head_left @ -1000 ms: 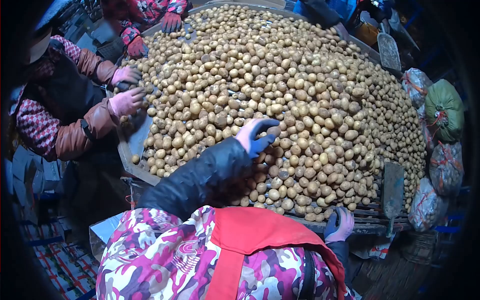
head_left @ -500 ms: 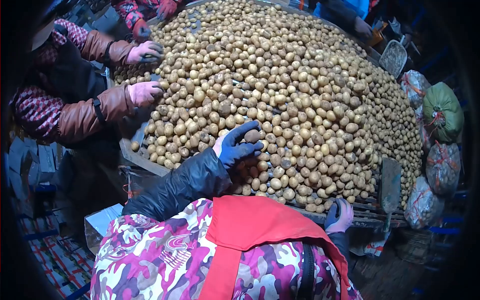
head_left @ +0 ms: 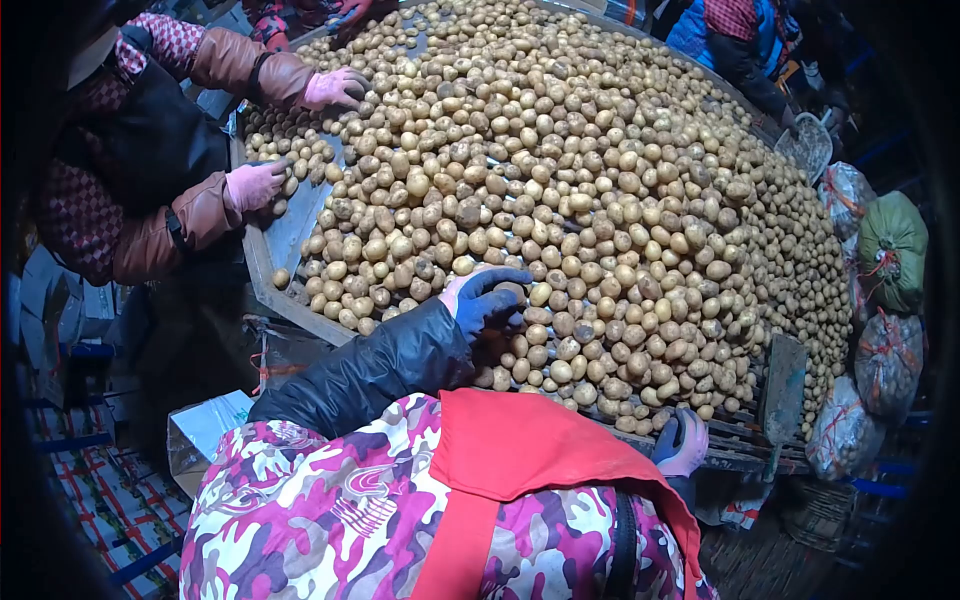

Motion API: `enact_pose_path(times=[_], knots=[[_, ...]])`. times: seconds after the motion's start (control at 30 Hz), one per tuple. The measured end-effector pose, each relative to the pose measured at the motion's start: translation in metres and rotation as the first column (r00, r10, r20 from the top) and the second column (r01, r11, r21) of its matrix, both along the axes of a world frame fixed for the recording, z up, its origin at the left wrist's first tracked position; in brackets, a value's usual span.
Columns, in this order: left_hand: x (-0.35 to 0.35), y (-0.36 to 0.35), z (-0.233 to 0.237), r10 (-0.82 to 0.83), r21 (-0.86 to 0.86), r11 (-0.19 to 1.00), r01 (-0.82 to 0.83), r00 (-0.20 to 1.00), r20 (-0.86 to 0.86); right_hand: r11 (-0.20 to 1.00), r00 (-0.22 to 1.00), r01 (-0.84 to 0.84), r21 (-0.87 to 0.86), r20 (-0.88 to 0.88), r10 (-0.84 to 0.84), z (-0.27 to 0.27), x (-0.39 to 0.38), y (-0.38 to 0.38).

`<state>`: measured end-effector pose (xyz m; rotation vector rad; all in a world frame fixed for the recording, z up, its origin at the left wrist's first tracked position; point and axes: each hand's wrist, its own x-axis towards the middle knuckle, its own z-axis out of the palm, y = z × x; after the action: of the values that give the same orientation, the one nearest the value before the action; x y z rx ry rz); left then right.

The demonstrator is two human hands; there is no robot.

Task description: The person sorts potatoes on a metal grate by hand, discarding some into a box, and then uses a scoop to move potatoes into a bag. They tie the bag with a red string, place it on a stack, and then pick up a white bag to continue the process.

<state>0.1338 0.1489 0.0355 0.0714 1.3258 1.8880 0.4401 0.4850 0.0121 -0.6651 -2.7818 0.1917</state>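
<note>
My left hand (head_left: 487,300), in a blue and pink glove, reaches into a wide heap of potatoes (head_left: 600,250). Its fingers curl around a dark brownish potato (head_left: 513,291), with the thumb beneath. At the front edge of the sorting table (head_left: 290,300) rests my right hand (head_left: 683,443), gloved the same way. Its fingers are loosely bent and apart from the thumb, and I see nothing held in it. Several potatoes lie just beyond that hand on the slatted tabletop.
A co-worker's pink-gloved hands (head_left: 335,88) (head_left: 255,186) are among potatoes at the left. Another person (head_left: 740,45) stands at the far right. A flat board (head_left: 783,388) stands near the front right, with filled bags (head_left: 888,350) beyond. An open carton (head_left: 208,430) sits at lower left.
My left hand has shifted slightly down and right, its fingers closer around the dark potato. The co-worker's hands have moved apart, baring some tabletop. The far-right person has come further into view.
</note>
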Motion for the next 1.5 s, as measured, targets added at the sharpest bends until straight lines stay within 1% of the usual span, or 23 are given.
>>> enact_pose_path(times=[0.17, 0.23, 0.3, 0.33, 0.37, 0.4, 0.53, 0.6, 0.63, 0.67, 0.7, 0.77, 0.83, 0.9, 1.03, 1.13, 1.23, 1.27, 1.33, 1.37, 1.43, 1.47, 1.5], knots=[[-0.003, -0.003, -0.004, -0.031, -0.038, 0.999, 0.033, 0.999, 0.040, 1.000, 1.000, 0.010, 0.009, -0.017, -0.009, 0.000, 0.000, -0.002], [-0.001, -0.003, 0.005, -0.029, -0.013, 0.999, 0.030, 0.998, 0.049, 1.000, 1.000, 0.016, 0.008, -0.020, -0.016, 0.000, 0.000, -0.002], [0.002, 0.001, -0.001, -0.065, -0.062, 0.997, 0.053, 0.975, -0.211, 1.000, 1.000, 0.020, 0.007, -0.019, -0.020, 0.000, 0.000, -0.003], [0.001, 0.004, -0.001, -0.003, 0.020, 1.000, 0.001, 0.997, 0.078, 1.000, 1.000, 0.027, 0.015, -0.015, -0.027, 0.000, 0.000, -0.003], [-0.001, 0.006, 0.001, 0.038, 0.081, 0.994, -0.072, 0.931, 0.364, 0.999, 0.999, 0.034, 0.024, -0.013, -0.034, -0.001, 0.000, -0.004], [-0.001, 0.006, -0.003, 0.006, 0.138, 0.989, -0.053, 0.947, 0.321, 0.999, 0.999, 0.033, 0.033, -0.011, -0.032, -0.001, 0.000, -0.003], [0.001, 0.004, -0.002, 0.018, 0.086, 0.995, -0.046, 0.954, 0.300, 0.999, 0.999, 0.030, 0.027, -0.043, -0.029, 0.001, -0.001, -0.006], [-0.004, -0.001, 0.003, -0.128, 0.080, 0.989, 0.122, 0.989, 0.076, 0.999, 0.999, 0.040, 0.015, -0.030, -0.040, 0.001, -0.001, -0.004], [-0.006, -0.005, 0.004, -0.201, 0.063, 0.977, 0.203, 0.979, -0.038, 0.999, 0.999, 0.048, 0.003, -0.015, -0.048, 0.001, -0.001, -0.004], [-0.010, -0.010, 0.001, -0.268, 0.111, 0.958, 0.263, 0.963, 0.026, 0.999, 0.999, 0.048, 0.005, -0.017, -0.048, 0.000, 0.000, -0.006], [-0.013, -0.011, -0.001, -0.266, 0.116, 0.958, 0.261, 0.964, 0.023, 0.998, 0.998, 0.054, 0.008, -0.017, -0.054, 0.000, -0.001, -0.007], [-0.013, -0.010, -0.005, -0.288, 0.156, 0.938, 0.309, 0.947, -0.144, 0.999, 0.999, 0.049, 0.021, -0.008, -0.049, 0.002, -0.002, -0.004], [-0.007, -0.010, -0.006, -0.251, 0.152, 0.952, 0.266, 0.962, -0.108, 0.999, 0.999, 0.040, 0.013, -0.004, -0.040, 0.002, -0.002, -0.004], [-0.005, -0.012, -0.001, -0.242, 0.108, 0.959, 0.262, 0.956, -0.168, 0.999, 1.000, 0.021, 0.027, -0.010, -0.021, 0.002, -0.003, -0.004], [-0.002, -0.014, 0.011, -0.235, 0.093, 0.966, 0.241, 0.969, -0.077, 0.999, 1.000, 0.025, 0.020, -0.010, -0.025, 0.006, -0.005, -0.006], [-0.002, -0.017, 0.007, -0.247, 0.087, 0.964, 0.250, 0.968, -0.047, 1.000, 1.000, 0.011, 0.025, -0.017, -0.011, 0.006, -0.005, -0.007], [0.002, -0.019, 0.009, -0.199, 0.056, 0.978, 0.200, 0.980, -0.016, 1.000, 1.000, 0.000, 0.030, -0.026, 0.000, 0.004, -0.002, -0.003], [0.002, -0.019, 0.008, -0.191, 0.051, 0.980, 0.192, 0.981, -0.017, 1.000, 1.000, -0.001, 0.030, -0.030, 0.002, 0.002, -0.002, -0.002], [0.001, -0.020, 0.006, -0.245, -0.048, 0.969, 0.243, 0.967, -0.069, 1.000, 0.999, -0.012, 0.025, -0.033, 0.012, 0.004, -0.004, -0.004], [0.001, -0.023, 0.003, -0.242, -0.053, 0.970, 0.239, 0.968, -0.071, 1.000, 0.999, -0.014, 0.027, -0.034, 0.015, 0.004, -0.004, -0.004], [0.000, -0.028, -0.005, -0.276, -0.004, 0.960, 0.281, 0.942, -0.190, 0.998, 0.999, -0.026, 0.054, -0.044, 0.028, 0.002, -0.003, -0.003], [0.001, -0.030, -0.008, -0.242, 0.010, 0.969, 0.245, 0.961, -0.133, 0.999, 0.999, -0.014, 0.034, -0.038, 0.015, 0.003, -0.003, -0.003], [0.002, -0.033, -0.006, -0.232, 0.010, 0.972, 0.236, 0.963, -0.136, 1.000, 1.000, -0.004, 0.013, -0.030, 0.004, 0.003, -0.003, -0.003]])
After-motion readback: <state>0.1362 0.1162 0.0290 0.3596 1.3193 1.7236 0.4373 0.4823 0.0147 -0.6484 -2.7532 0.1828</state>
